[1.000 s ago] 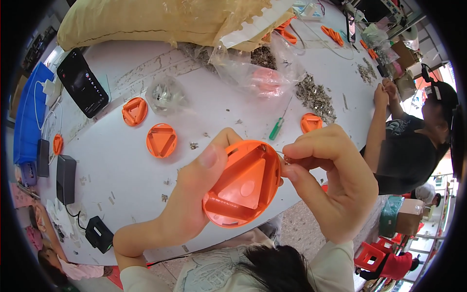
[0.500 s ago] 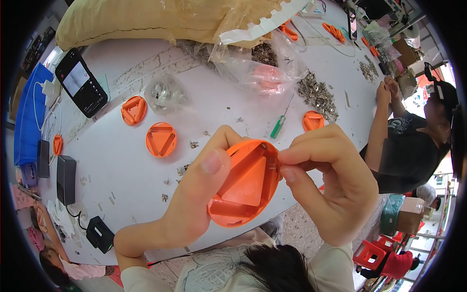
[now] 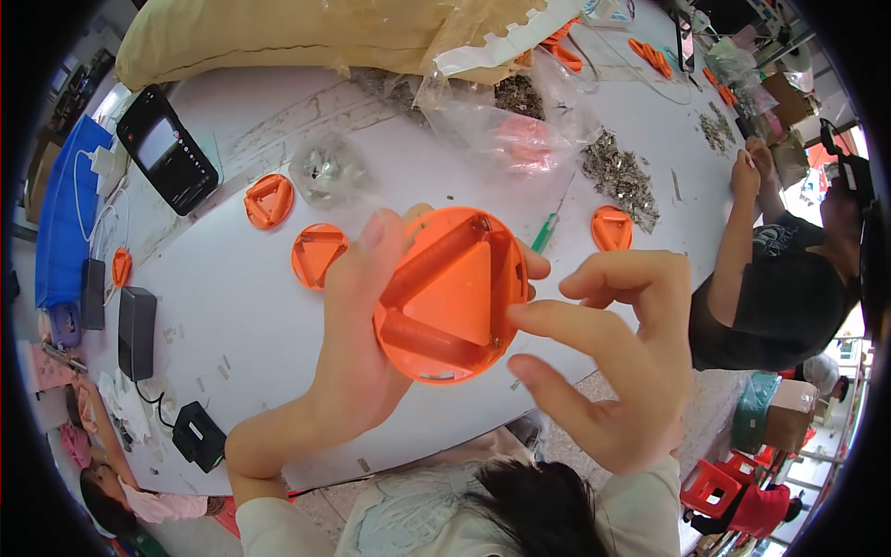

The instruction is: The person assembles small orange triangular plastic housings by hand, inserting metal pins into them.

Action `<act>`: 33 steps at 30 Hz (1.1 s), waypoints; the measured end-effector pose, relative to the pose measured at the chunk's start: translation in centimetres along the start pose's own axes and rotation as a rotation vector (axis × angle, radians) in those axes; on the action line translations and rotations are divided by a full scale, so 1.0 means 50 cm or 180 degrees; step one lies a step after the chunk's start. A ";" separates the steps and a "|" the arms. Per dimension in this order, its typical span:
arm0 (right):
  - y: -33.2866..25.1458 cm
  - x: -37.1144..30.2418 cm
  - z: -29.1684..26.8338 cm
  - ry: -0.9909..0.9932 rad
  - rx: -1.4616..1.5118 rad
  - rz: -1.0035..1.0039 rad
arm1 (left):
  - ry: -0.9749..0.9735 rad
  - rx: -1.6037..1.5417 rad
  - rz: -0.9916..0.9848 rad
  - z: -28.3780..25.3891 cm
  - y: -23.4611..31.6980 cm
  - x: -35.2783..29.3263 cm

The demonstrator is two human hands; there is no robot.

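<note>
My left hand (image 3: 343, 334) is closed around the edge of a round orange plastic housing (image 3: 455, 292), held up above the table with its hollow side facing me. A raised triangle fills its middle, and small metal pieces sit at two of the triangle's corners. My right hand (image 3: 626, 362) is beside the housing's right rim, thumb and index finger spread apart. The index fingertip touches or nearly touches the rim, and no part shows between the fingers. Similar orange housings (image 3: 320, 255) lie on the table beyond my hands.
A phone (image 3: 167, 150) stands at the far left near a blue bin (image 3: 70, 223). Small metal parts (image 3: 619, 181) lie heaped at the right by a green-handled screwdriver (image 3: 546, 232). Clear plastic bags and a large tan sack (image 3: 306, 37) lie at the back. Another person (image 3: 770, 269) sits at the right.
My left hand has raised the housing slightly and turned its hollow side more fully toward me. My right thumb and index finger have parted from their pinch at the rim.
</note>
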State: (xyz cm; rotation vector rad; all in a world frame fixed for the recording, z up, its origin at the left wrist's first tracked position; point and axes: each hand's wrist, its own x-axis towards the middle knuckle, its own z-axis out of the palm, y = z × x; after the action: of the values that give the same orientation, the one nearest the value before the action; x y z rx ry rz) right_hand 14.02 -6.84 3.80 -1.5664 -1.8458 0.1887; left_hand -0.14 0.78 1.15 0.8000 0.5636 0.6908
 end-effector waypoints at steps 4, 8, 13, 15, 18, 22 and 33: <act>-0.005 0.005 0.015 -0.0180 -0.0328 -0.0053 | -0.0051 0.0182 0.0280 -0.016 0.002 0.003; -0.005 0.011 0.025 -0.0165 -0.0461 0.0017 | 0.0216 0.0163 0.0401 -0.005 0.001 0.006; 0.013 0.014 0.053 0.0025 -0.0392 -0.0199 | 0.0155 0.0209 0.0495 -0.017 -0.005 0.012; 0.019 0.020 0.053 0.0058 -0.0249 -0.0296 | 0.0110 0.0224 0.0538 -0.018 -0.002 0.009; 0.025 0.028 0.043 -0.0062 -0.0044 -0.0384 | 0.0077 0.0068 0.0432 -0.015 0.005 0.002; 0.037 0.035 0.043 -0.0197 0.0596 -0.0407 | -0.0144 0.0016 0.0445 -0.021 0.007 0.001; 0.045 0.044 0.021 -0.0591 0.0661 -0.0522 | -0.0227 -0.0004 0.0260 -0.021 -0.001 -0.006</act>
State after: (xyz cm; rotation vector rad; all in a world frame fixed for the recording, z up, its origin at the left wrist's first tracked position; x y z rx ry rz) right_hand 15.16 -3.91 2.72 -1.2856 -2.0156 0.4484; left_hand -1.06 1.02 0.55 0.8468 0.4679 0.7344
